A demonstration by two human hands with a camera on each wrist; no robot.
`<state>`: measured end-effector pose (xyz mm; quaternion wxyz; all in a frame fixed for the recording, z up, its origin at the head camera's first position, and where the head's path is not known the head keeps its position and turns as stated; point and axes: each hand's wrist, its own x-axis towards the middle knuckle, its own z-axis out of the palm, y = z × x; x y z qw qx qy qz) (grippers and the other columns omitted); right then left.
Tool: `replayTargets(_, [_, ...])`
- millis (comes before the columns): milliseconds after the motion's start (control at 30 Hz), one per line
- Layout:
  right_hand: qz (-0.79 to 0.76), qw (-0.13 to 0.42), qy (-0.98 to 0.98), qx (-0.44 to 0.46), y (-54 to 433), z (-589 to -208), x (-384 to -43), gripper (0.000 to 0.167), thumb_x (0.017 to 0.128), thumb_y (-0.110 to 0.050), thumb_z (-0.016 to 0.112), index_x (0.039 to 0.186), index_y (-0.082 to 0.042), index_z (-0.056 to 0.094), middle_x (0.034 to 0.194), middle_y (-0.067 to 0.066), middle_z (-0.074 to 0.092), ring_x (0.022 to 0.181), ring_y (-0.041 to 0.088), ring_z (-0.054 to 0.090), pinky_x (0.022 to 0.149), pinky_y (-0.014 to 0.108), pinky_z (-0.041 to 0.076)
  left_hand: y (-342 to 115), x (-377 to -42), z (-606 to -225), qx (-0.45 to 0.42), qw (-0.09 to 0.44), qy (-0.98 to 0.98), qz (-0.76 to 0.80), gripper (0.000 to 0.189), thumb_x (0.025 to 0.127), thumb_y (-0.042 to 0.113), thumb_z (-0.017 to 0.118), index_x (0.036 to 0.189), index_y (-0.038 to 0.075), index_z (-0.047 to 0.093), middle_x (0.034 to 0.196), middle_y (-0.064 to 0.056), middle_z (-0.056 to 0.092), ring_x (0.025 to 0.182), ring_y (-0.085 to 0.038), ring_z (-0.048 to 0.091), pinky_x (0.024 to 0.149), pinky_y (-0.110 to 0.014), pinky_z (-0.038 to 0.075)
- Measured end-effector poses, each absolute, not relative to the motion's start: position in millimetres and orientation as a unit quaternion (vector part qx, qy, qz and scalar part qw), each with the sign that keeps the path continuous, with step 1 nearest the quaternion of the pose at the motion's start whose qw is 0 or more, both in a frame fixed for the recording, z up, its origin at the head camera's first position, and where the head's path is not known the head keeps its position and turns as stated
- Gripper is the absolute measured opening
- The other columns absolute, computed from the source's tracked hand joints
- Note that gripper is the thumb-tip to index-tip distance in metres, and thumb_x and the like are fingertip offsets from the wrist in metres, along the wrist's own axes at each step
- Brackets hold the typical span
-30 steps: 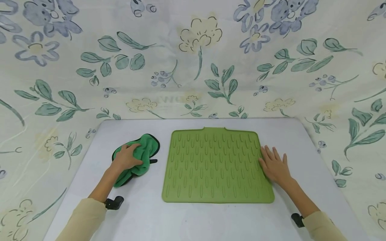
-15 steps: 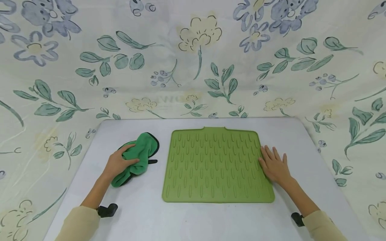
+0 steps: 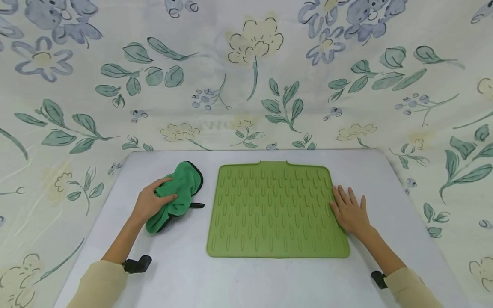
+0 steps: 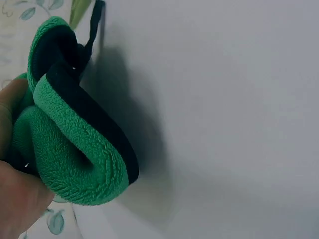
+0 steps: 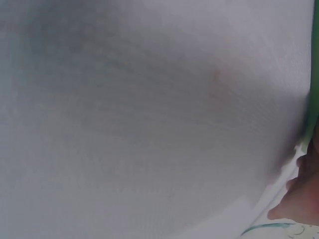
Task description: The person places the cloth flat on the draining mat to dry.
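My left hand (image 3: 150,204) grips a bunched green cloth (image 3: 181,188) with black edging and a small black loop, left of the mat. In the left wrist view the folded cloth (image 4: 75,149) hangs above the white surface and casts a shadow, pinched between thumb and fingers. A ribbed green mat (image 3: 273,214) lies flat in the middle of the table. My right hand (image 3: 350,214) rests with spread fingers on the mat's right edge. Only part of the right hand (image 5: 301,191) shows at the border of the right wrist view, beside the mat's edge.
The white table (image 3: 246,282) carries the mat and ends at a floral cloth backdrop (image 3: 246,85) behind and at both sides. Black wrist devices (image 3: 138,264) sit at both cuffs.
My left hand has shifted its grip toward the cloth's left side, and the cloth has risen a little and bunched tighter. My right hand and the mat have stayed in place.
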<state>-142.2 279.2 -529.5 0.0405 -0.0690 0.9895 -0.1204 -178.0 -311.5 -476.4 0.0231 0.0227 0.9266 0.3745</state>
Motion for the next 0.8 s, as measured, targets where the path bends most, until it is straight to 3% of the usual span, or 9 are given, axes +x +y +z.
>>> replayTargets(400, [-0.108, 0.038, 0.99, -0.077, 281.2, -533.9, -143.6, 0.06, 0.11, -0.034, 0.029, 0.157, 0.003, 0.021, 0.16, 0.026, 0.017, 0.146, 0.049, 0.006, 0.111, 0.069, -0.003, -257.7, -187.1, -444.0, 0.068, -0.007, 0.904, 0.421, 0.059, 0.091, 0.019, 0.075, 0.143, 0.003, 0.052, 0.147, -0.026, 0.046, 0.126, -0.046, 0.047, 0.097, -0.062, 0.041])
replayTargets(800, [-0.096, 0.027, 0.991, -0.084, 281.1, -533.3, -145.3, 0.058, 0.11, -0.032, 0.03, 0.156, 0.003, 0.023, 0.16, 0.025, 0.018, 0.146, 0.048, 0.008, 0.112, 0.068, -0.003, -192.6, -191.1, -425.6, 0.127, 0.002, 0.884, 0.45, 0.059, 0.088, 0.019, 0.079, 0.141, 0.008, 0.056, 0.145, -0.021, 0.05, 0.123, -0.041, 0.052, 0.095, -0.057, 0.045])
